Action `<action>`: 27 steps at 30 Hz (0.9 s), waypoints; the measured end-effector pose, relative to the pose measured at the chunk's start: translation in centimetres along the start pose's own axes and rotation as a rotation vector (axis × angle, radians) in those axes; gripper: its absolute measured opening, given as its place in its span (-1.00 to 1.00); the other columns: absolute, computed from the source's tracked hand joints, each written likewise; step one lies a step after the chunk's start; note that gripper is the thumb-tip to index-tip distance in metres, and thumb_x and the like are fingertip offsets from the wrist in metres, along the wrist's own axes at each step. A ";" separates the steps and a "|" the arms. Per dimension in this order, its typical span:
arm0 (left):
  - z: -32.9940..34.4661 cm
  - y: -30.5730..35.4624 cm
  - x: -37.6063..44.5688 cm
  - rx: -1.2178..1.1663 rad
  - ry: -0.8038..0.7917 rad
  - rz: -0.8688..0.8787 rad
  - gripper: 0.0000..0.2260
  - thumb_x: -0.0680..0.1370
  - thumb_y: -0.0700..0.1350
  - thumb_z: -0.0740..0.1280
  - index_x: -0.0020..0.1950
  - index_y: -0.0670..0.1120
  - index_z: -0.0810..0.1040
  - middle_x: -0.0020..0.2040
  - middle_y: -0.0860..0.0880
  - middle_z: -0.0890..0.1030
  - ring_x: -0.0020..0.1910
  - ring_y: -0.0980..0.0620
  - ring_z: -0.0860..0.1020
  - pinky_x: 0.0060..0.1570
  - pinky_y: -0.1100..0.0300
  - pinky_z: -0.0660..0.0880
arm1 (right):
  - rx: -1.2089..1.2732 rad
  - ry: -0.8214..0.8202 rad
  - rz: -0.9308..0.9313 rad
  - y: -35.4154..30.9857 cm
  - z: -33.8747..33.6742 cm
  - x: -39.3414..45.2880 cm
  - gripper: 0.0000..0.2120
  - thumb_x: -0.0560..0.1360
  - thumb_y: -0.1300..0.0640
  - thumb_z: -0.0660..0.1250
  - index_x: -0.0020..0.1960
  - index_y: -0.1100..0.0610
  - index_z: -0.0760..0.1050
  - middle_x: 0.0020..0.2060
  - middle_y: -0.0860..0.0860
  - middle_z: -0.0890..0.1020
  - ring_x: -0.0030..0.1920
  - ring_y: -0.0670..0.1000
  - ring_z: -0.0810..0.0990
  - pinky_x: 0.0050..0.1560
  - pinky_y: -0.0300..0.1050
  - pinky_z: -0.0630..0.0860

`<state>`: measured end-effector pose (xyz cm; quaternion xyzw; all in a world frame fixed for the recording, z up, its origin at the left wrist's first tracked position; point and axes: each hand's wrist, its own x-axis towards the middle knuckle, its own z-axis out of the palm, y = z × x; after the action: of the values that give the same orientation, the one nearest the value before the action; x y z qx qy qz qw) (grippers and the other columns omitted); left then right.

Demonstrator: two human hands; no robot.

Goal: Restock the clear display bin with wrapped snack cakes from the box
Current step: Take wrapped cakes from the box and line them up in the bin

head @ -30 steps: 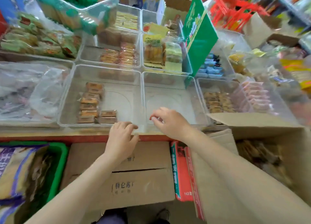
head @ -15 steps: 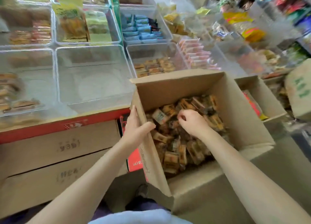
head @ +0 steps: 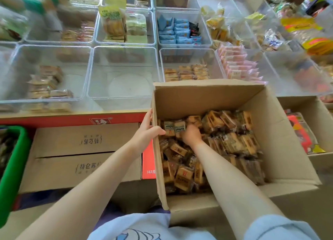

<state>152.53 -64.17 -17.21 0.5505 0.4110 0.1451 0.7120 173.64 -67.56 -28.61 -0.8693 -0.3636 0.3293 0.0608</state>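
Snack cakes (head: 183,176) in clear wrappers with brown and tan labels fill the bottom of an open cardboard box (head: 281,142) standing in front of the counter (head: 72,118), heaped loosely at every angle. On the counter just behind the box's far-left corner sits the clear display bin (head: 124,73), with nothing in it but a pale round mark on its floor. The bin to its left (head: 45,77) holds a short stack of tan wrapped cakes, and the bin to its right (head: 187,66) holds a low row of similar tan packs. Behind that one, another bin (head: 180,28) carries blue packets. Closed cartons (head: 86,156) sit under the counter edge, with a green crate (head: 12,167) at far left.

The left hand (head: 146,131) grips the box's left wall, thumb curled over the rim inside, fingers (head: 148,117) against the outer face. The right hand (head: 191,135) reaches down into the pile, its fingers curled among the cakes near the left wall; whether they have hold of one cannot be told.
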 end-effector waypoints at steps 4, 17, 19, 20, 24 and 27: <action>0.1 -0.1 0.1 -0.008 0.015 -0.017 -0.10 0.36 0.00 0.35 0.65 0.18 0.02 0.54 0.13 0.28 0.41 0.12 0.37 0.09 0.34 0.37 | 0.134 -0.006 0.061 0.3 0.1 0.7 -0.64 0.58 0.09 0.38 0.34 0.17 0.50 0.24 0.13 0.58 0.24 0.15 0.57 0.10 -0.10 0.48; -3.4 1.6 -0.6 0.233 -0.023 0.035 -0.03 0.32 0.35 0.50 0.62 0.16 0.15 0.51 0.11 0.33 0.42 0.08 0.38 0.14 0.23 0.42 | 0.784 0.117 -0.033 -5.9 -8.0 -8.0 -0.87 0.61 0.10 0.24 0.13 0.12 0.44 0.06 0.11 0.61 0.00 0.01 0.62 -0.10 -0.15 0.57; -5.3 3.4 -1.1 0.200 0.003 0.125 -0.17 0.34 0.35 0.49 0.54 0.14 0.34 0.41 0.13 0.47 0.32 0.15 0.49 0.01 0.34 0.46 | 0.867 0.157 -0.162 -8.3 -10.5 -11.8 -0.87 0.62 0.16 0.20 0.14 0.15 0.45 -0.01 0.06 0.61 -0.05 -0.07 0.62 -0.22 -0.29 0.54; -6.3 4.4 -1.3 0.158 -0.004 0.156 -0.24 0.36 0.32 0.47 0.49 0.11 0.39 0.34 0.11 0.54 0.26 0.16 0.54 0.00 0.36 0.49 | 0.864 0.180 -0.230 -9.7 -11.0 -13.2 -0.89 0.61 0.19 0.21 0.12 0.14 0.46 -0.04 0.04 0.61 -0.07 -0.08 0.61 -0.24 -0.33 0.54; -10.7 7.8 -1.4 -0.020 -0.002 0.191 -0.48 0.44 0.08 0.44 0.36 -0.07 0.52 0.13 -0.08 0.68 0.06 0.00 0.67 0.02 0.17 0.63 | 0.737 0.106 -0.457 -17.3 -10.0 -15.5 -0.80 0.56 0.28 0.30 0.15 0.10 0.44 -0.04 0.06 0.62 -0.09 -0.06 0.63 -0.20 -0.26 0.56; -16.8 8.1 -1.2 -0.049 0.079 0.229 -0.63 0.48 -0.15 0.50 0.25 -0.20 0.59 0.07 -0.23 0.68 -0.02 -0.11 0.68 -0.01 0.10 0.66 | 0.586 0.035 -0.532 -23.0 -7.5 -14.8 -0.77 0.57 0.17 0.36 0.22 0.06 0.48 0.00 -0.01 0.66 -0.01 -0.09 0.65 -0.08 -0.26 0.57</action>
<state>141.23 -50.96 -10.27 0.5700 0.3695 0.2569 0.6875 157.01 -59.75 -7.02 -0.6960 -0.4658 0.3769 0.3958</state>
